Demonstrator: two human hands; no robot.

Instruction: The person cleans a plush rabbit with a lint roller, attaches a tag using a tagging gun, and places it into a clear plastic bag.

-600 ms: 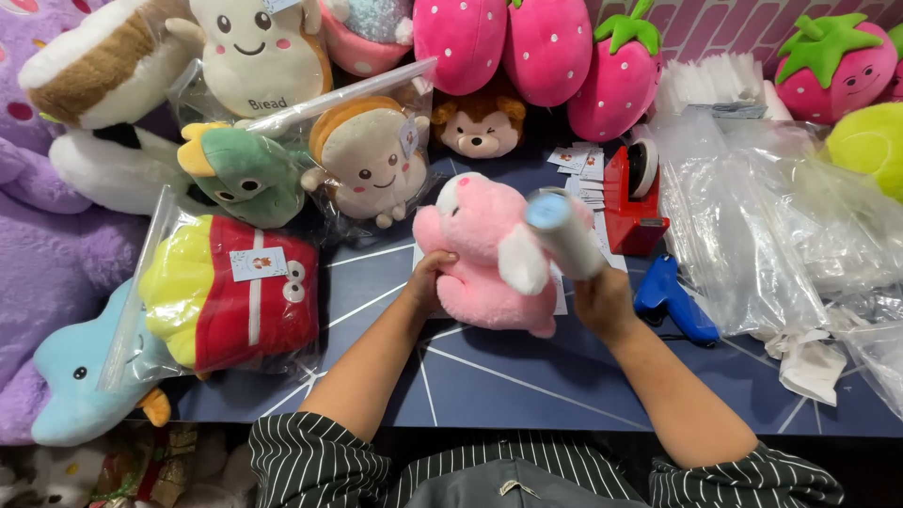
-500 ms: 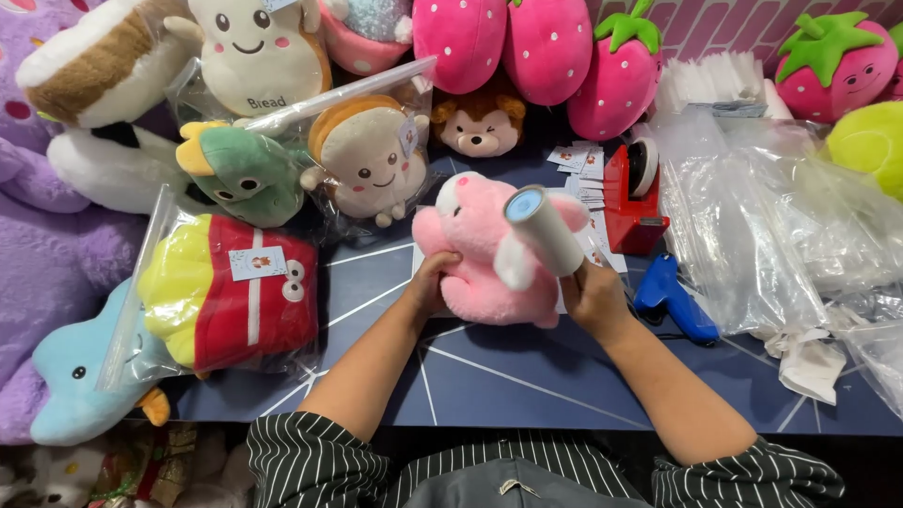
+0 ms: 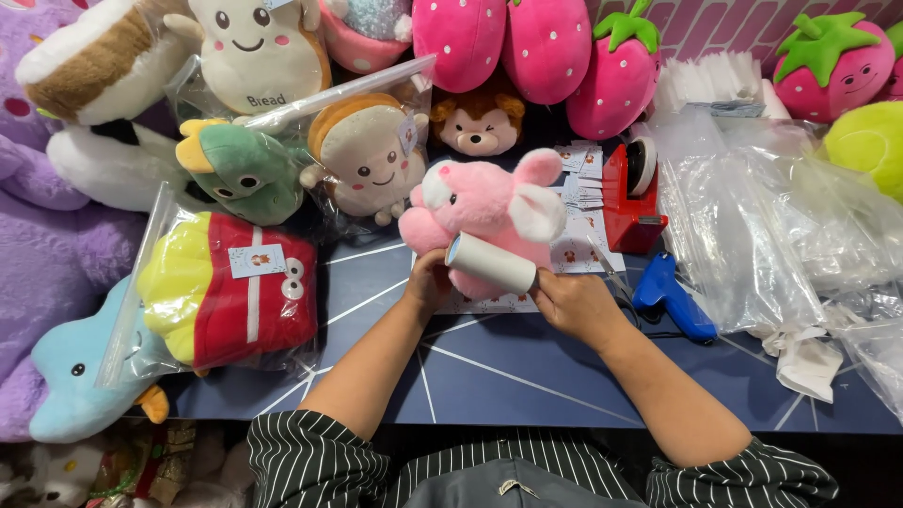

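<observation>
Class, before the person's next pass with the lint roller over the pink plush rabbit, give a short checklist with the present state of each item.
1. Left hand steadies the pink plush rabbit: ok.
2. Right hand grips the lint roller: ok.
3. Roller lies against the rabbit: ok.
4. Roller sheet clean: cannot tell.
5. Blue tool clear of the right hand: ok.
</observation>
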